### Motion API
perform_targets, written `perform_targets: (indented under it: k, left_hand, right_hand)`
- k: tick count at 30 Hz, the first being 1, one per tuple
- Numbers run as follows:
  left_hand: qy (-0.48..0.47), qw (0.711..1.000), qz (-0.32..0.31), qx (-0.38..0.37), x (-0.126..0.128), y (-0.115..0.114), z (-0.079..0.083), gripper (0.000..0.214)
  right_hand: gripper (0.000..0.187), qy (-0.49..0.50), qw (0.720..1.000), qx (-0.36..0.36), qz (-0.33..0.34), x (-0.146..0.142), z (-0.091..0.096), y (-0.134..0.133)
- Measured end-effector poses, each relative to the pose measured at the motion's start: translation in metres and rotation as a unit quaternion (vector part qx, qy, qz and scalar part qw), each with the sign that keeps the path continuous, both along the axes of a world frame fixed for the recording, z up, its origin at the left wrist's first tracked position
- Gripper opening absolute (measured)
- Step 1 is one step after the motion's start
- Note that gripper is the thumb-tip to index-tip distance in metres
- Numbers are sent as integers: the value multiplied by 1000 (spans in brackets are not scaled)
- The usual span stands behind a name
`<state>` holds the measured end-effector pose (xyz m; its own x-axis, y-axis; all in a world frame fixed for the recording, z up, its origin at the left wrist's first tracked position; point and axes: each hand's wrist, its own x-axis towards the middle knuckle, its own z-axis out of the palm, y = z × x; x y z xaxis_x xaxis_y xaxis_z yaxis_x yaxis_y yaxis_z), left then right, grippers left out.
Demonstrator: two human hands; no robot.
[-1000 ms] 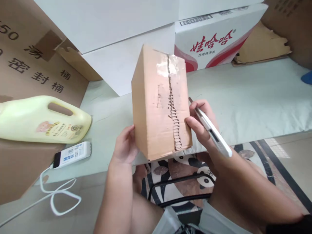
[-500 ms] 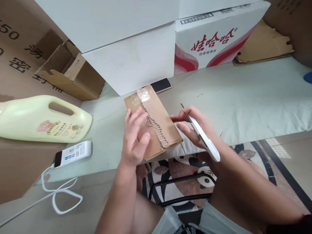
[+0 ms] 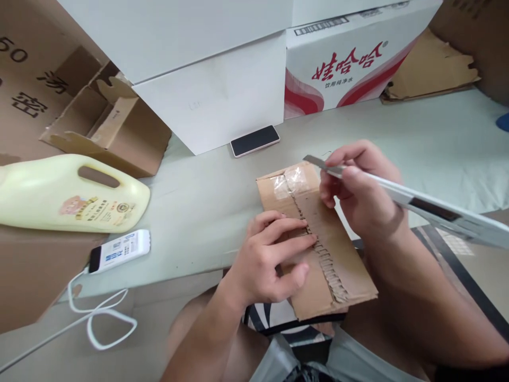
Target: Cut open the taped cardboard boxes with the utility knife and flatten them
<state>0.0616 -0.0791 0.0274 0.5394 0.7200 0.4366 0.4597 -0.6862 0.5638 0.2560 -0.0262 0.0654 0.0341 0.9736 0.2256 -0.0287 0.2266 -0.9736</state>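
A flat brown cardboard box (image 3: 342, 249) lies tilted near the front edge of the cloth-covered surface. Clear tape (image 3: 292, 182) crosses its far end, and a ragged, torn seam runs lengthwise down the top. My left hand (image 3: 274, 254) rests on the box with fingers apart, fingertips at the seam. In my right hand (image 3: 363, 188) is a white utility knife (image 3: 433, 209), pinched near its front. Its bare metal blade points left, just above the box's taped far end. The right hand is close to the box's right side; whether it touches is unclear.
A smartphone (image 3: 255, 141) lies beside the white cartons (image 3: 214, 101). To the left are a pale yellow jug (image 3: 59, 193), a white power strip (image 3: 123, 250) with a looped cord, and an open cardboard box (image 3: 135, 132). Flattened cardboard (image 3: 433, 69) lies at back right.
The cardboard box has shifted right and nearer, uncovering the smartphone. My left hand moved right and now rests on it. The right hand rose, and the knife swung to point its blade left.
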Motion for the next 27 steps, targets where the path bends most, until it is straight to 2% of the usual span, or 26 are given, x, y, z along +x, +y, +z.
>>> perform_targets:
  k: [3, 5, 7, 13, 23, 27]
  left_hand:
    - [-5, 1000, 6, 16, -4, 7, -1, 35]
    - [2, 999, 41, 23, -8, 13, -3, 39]
    - [15, 997, 76, 11, -11, 17, -7, 46]
    - [9, 997, 66, -25, -10, 19, -19, 53]
    - [-14, 998, 63, -22, -9, 19, -21, 46]
    - [-27, 998, 59, -18, -8, 19, -21, 44]
  right_hand:
    - [11, -144, 989, -17, 0, -1, -6, 0]
    - [9, -230, 973, 13, -3, -1, -8, 0]
    - [9, -277, 960, 43, -10, -1, -10, -1]
    - [8, -296, 954, 44, -14, -5, -12, 0]
    - [13, -322, 944, 51, -59, -11, -9, 2]
    - [13, -330, 941, 51, -58, -12, -8, 1]
